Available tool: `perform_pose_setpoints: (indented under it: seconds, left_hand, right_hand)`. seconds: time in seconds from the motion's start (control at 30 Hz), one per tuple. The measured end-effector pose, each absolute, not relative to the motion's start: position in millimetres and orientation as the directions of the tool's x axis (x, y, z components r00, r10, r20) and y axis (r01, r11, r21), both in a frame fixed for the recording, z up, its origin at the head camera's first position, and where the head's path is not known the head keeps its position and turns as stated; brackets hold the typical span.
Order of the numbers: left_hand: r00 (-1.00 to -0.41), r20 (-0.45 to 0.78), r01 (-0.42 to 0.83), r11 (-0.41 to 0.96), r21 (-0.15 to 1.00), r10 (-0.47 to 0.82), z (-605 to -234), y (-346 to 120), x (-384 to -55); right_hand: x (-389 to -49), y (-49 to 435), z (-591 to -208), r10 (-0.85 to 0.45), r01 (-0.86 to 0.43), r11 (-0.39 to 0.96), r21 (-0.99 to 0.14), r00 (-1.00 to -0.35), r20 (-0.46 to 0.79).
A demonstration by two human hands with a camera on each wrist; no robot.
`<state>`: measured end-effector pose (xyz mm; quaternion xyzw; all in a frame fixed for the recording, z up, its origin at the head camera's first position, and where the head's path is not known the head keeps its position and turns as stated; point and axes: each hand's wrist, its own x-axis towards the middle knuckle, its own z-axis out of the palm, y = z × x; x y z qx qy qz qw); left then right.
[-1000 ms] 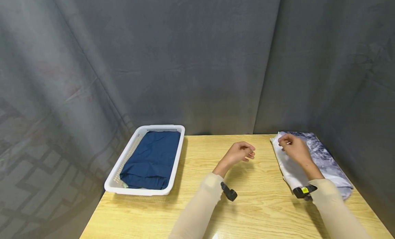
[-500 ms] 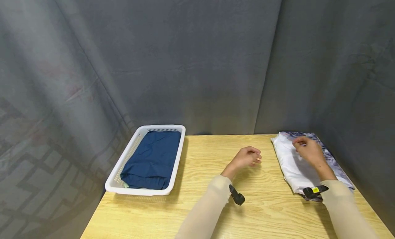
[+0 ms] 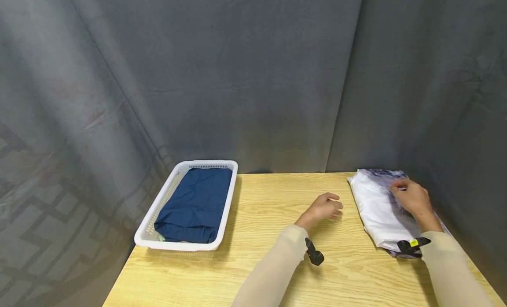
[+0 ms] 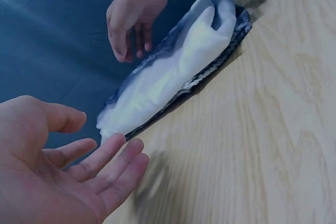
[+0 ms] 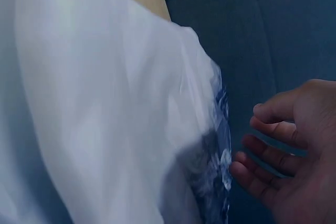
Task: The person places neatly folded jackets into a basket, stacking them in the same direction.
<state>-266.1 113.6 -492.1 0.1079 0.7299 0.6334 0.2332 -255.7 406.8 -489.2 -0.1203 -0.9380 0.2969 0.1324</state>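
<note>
A folded white cloth (image 3: 376,210) with a dark purple-grey pattern along its far and right edges lies at the right of the table. Above its right part is my right hand (image 3: 413,199); in the right wrist view that hand's loosely bent fingers (image 5: 262,153) hold nothing beside the patterned edge. To the left of the cloth, over bare wood, my left hand (image 3: 322,208) hovers palm inward. The left wrist view shows its fingers (image 4: 107,166) spread and relaxed, with the cloth (image 4: 173,72) beyond them.
At the left stands a white plastic basket (image 3: 144,241) with a folded navy cloth (image 3: 198,205) inside. Grey curtains (image 3: 257,86) hang behind the table (image 3: 269,236) and at both sides.
Both hands have moved right, the right one from the cloth's left edge across to its right part. More of the cloth's white face shows, covering pattern seen earlier.
</note>
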Motion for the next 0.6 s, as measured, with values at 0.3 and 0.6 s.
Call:
perform_pose_setpoints:
  seconds: [0.3,0.6]
  left_hand:
    - [-0.854,-0.253,-0.170,0.215,0.962,0.455,-498,126,-259]
    - [-0.825,-0.288,-0.220,0.194,0.956,0.486,-504,134,-258]
  right_hand:
    - [-252,426,-500,0.339,0.206,0.786,-0.582,-0.932,0.128]
    - [-244,441,-501,0.355,0.280,0.784,-0.554,-0.935,0.030]
